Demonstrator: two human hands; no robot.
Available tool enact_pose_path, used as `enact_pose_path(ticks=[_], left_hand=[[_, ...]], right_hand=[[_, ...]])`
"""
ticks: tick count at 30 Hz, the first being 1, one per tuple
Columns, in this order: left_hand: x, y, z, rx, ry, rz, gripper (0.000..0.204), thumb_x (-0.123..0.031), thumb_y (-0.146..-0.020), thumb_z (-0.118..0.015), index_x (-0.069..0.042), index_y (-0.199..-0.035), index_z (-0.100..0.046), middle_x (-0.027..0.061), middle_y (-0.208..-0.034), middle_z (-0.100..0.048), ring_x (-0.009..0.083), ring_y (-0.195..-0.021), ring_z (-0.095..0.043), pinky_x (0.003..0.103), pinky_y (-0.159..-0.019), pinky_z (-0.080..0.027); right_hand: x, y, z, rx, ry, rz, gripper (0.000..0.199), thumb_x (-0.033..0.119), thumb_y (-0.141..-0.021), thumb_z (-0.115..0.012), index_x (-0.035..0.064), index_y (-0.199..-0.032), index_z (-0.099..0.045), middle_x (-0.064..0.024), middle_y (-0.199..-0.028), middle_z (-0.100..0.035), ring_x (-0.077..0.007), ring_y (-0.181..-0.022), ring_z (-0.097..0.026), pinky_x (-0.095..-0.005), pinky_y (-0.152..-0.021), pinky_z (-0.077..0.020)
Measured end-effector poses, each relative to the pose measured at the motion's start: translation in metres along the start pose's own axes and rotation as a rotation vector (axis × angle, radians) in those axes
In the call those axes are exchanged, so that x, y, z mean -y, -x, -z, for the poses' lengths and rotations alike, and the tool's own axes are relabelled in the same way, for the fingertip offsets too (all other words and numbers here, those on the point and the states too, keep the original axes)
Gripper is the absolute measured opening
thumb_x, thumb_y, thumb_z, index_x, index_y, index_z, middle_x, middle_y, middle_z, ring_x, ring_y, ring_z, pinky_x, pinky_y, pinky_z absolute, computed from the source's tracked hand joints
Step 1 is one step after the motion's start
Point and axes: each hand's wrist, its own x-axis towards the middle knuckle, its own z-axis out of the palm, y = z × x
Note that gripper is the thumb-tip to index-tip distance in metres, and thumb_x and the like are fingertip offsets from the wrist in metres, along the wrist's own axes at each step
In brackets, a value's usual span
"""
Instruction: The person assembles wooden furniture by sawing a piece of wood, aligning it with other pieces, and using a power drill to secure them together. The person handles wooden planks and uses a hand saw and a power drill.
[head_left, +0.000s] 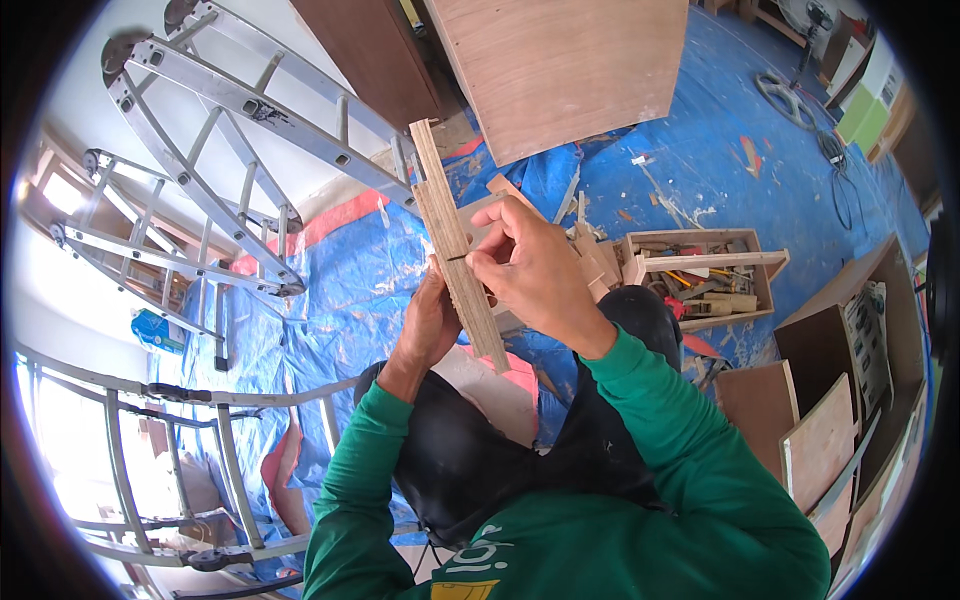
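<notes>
A narrow length of layered plywood (432,205) is held up over my lap, its striped edge towards me. My left hand (425,325) grips it from the left side, with the fingers partly hidden behind the wood. At the middle of that edge, the thumb and index finger of my right hand (530,268) are pinched together. Between them is a thin dark fastener (457,258), its tip against the plywood; whether it is a nail or a screw I cannot tell.
A wooden toolbox (765,290) with hand tools stands right of my knee. Aluminium ladders (235,95) fill the left side. A large plywood box (580,70) stands ahead on the blue tarp (690,180). Loose panels (815,440) lean at the right.
</notes>
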Motion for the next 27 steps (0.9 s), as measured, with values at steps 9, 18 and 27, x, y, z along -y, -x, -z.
enact_pose_path(ticks=[9,18,27], left_hand=[[-0.008,0.002,-0.01,-0.093,-0.093,-0.028,0.063,-0.047,-0.121,-0.037,-0.024,-0.177,-0.02,0.012,-0.159,-0.054,0.0287,-0.134,-0.064,0.051,-0.105,-0.06],[-0.006,-0.001,-0.005,-0.184,-0.29,0.021,0.073,-0.053,-0.114,-0.053,-0.021,-0.175,-0.028,0.0062,-0.142,-0.06,0.0166,-0.119,-0.064,0.039,-0.092,-0.062],[-0.01,0.006,-0.007,-0.228,-0.331,0.04,0.07,-0.041,-0.114,-0.055,-0.011,-0.172,-0.03,0.0113,-0.133,-0.061,0.0206,-0.104,-0.069,0.04,-0.084,-0.063]], right_hand=[[-0.027,-0.007,-0.007,0.029,0.07,0.032,0.035,0.0,-0.095,-0.074,-0.0066,-0.126,-0.06,-0.0126,-0.088,-0.073,-0.0172,-0.077,-0.073,-0.033,-0.069,-0.0611],[-0.056,-0.018,-0.022,0.048,-0.001,-0.139,0.04,0.0,-0.093,-0.075,-0.0082,-0.129,-0.059,-0.0117,-0.094,-0.072,-0.0172,-0.081,-0.073,-0.0333,-0.07,-0.0606],[-0.04,-0.011,-0.026,0.083,-0.012,-0.167,0.035,0.001,-0.099,-0.074,-0.0055,-0.131,-0.059,-0.009,-0.098,-0.072,-0.013,-0.088,-0.069,-0.0288,-0.079,-0.0574]])
